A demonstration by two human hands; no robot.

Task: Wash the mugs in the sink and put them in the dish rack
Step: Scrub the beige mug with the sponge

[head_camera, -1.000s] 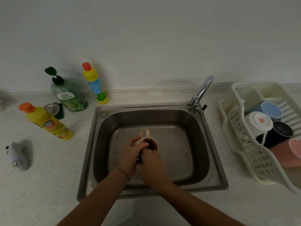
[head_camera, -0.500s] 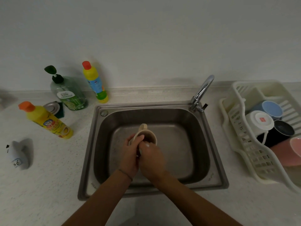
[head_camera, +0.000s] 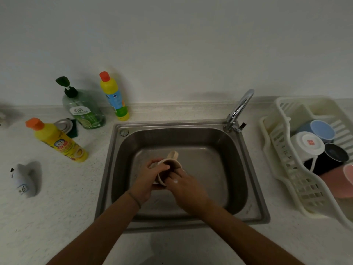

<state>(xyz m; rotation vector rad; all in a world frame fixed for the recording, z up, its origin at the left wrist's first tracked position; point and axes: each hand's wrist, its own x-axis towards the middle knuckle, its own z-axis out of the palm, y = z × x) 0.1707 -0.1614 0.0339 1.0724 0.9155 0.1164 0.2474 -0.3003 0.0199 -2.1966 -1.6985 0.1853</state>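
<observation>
Four mugs (head_camera: 313, 144) sit in the rack (head_camera: 298, 190) already. Over the sink (head_camera: 246, 211) our left hand (head_camera: 148, 180) grips the last, beige mug (head_camera: 168, 169); our right hand (head_camera: 183, 186) curls round it, rubbing. Rinsing and racking remain, we judge.

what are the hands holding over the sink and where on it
A beige mug. The left hand grips its body, thumb over the rim; the right hand has fingers on the rim. The handle is free.

Both forearms reach forward, hands meeting. The left hand (head_camera: 148, 178) curls its fingers in a grip (band at wrist); the right hand (head_camera: 184, 185) presses beside it.
</observation>
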